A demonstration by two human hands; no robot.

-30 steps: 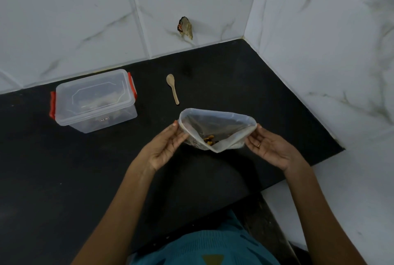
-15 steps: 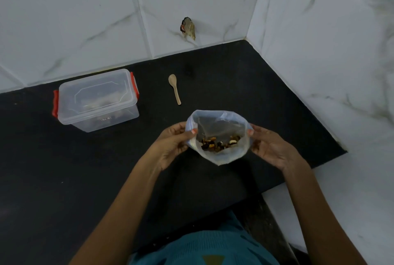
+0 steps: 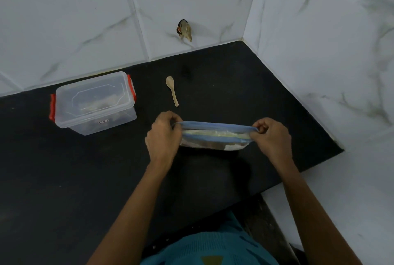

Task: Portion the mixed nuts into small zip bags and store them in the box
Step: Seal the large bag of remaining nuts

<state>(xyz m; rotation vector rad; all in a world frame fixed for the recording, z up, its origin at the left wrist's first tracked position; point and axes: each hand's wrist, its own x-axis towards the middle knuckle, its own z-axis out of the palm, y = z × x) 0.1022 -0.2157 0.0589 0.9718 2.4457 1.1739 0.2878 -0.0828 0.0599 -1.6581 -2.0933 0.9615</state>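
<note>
On the black counter point(image 3: 64, 179), the clear box point(image 3: 93, 102) with red clips is seen with its lid on and something dim inside, so part of the job may be done. The zip bag point(image 3: 215, 134) is held to the right of the box, pinched at one end by the curled left hand point(image 3: 163, 136) and at the other by the curled right hand point(image 3: 270, 136), its blue top pulled flat. It is likely yet to be pressed shut and put in the box, and the small wooden spoon point(image 3: 172, 89) is left lying behind it
</note>
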